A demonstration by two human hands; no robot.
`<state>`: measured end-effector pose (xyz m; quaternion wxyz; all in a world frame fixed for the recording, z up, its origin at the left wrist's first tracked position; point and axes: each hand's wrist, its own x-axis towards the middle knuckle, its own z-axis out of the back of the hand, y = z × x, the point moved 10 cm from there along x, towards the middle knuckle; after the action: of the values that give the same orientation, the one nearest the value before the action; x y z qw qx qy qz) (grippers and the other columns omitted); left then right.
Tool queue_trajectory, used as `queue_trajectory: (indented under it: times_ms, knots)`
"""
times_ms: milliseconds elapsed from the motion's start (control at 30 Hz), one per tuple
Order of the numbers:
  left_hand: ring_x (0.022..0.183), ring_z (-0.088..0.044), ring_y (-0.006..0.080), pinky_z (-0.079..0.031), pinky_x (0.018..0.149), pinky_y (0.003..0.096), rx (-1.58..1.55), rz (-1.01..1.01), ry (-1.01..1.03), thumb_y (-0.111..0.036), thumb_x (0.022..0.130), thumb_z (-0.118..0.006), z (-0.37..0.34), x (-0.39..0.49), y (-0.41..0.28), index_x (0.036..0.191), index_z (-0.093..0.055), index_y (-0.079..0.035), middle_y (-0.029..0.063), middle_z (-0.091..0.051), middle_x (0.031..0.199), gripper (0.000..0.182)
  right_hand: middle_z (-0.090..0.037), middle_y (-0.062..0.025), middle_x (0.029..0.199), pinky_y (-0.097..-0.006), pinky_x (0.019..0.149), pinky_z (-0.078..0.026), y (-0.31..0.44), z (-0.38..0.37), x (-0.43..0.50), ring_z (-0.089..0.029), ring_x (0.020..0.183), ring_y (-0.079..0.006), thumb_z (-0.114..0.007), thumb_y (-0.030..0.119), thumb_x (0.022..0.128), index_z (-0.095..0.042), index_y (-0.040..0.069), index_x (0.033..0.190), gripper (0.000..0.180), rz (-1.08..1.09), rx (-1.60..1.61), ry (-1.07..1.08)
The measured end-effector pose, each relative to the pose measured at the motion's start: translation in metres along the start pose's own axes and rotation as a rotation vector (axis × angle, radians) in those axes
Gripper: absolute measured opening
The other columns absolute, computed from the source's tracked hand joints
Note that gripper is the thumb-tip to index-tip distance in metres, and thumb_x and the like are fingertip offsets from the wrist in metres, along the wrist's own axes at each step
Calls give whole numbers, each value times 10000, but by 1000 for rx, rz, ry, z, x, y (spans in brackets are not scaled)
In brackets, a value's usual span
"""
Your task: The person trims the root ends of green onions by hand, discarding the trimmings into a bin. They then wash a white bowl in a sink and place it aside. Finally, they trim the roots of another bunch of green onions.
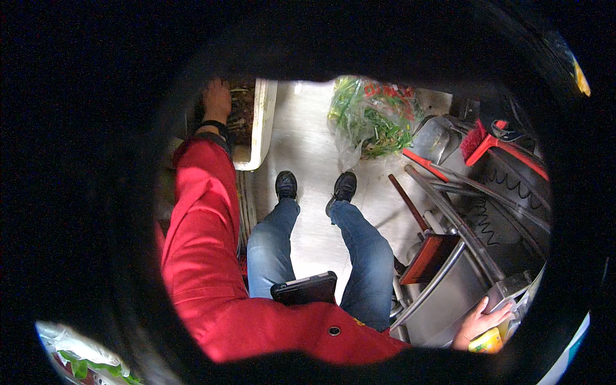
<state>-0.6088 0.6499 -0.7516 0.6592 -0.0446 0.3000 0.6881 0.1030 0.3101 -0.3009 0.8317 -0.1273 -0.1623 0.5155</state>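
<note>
My left hand [217,100], in a red sleeve with a black band at the wrist, reaches over a white box [260,130] at the upper left. Dark, clumpy contents [240,113] fill the box beside the hand. Its fingers fade into the dark rim, so their grip is hidden. At the lower right, my right hand [482,321] lies with fingers apart at the corner of a steel surface [512,286]. A yellow package [487,340] sits just under it; I see no grasp on it.
Leafy greens in a clear plastic bag [373,118] lie on the pale floor [313,226] beyond my shoes. To the right are steel tubing [457,221], a red-bristled brush [476,144] and a red-edged squeegee [426,163]. A black-cased device [305,288] hangs at my waist.
</note>
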Motion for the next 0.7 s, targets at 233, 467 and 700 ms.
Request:
queue_trajectory:
  times_ms: [233,467,700]
  knots:
    - [1043,-540,329,-439,944,434,-150,6,-67,-56,866,-557,0,-19,12,1136,-578,-37,180,-571,1082,271,-277,-190,1448,-479,1094,-179,-5,-4,0,-200,1343,-395,-518,522,858,-246,-7,1405,808,-1,-13,0]
    - [955,-574,350,-426,935,479,-180,61,-236,-28,863,-548,3,-68,20,1197,-530,-28,202,-592,1038,335,-295,-198,1437,-478,1089,-191,-2,-2,1,-222,1333,-396,-520,512,862,-256,-13,1400,797,-25,10,19]
    - [1102,-500,363,-369,1001,483,-192,34,-96,-35,856,-559,11,-32,8,1300,-469,-87,166,-467,1276,456,-332,-206,1414,-477,1083,-204,-1,-2,2,-245,1323,-396,-524,490,868,-275,-5,1395,765,-18,-18,18]
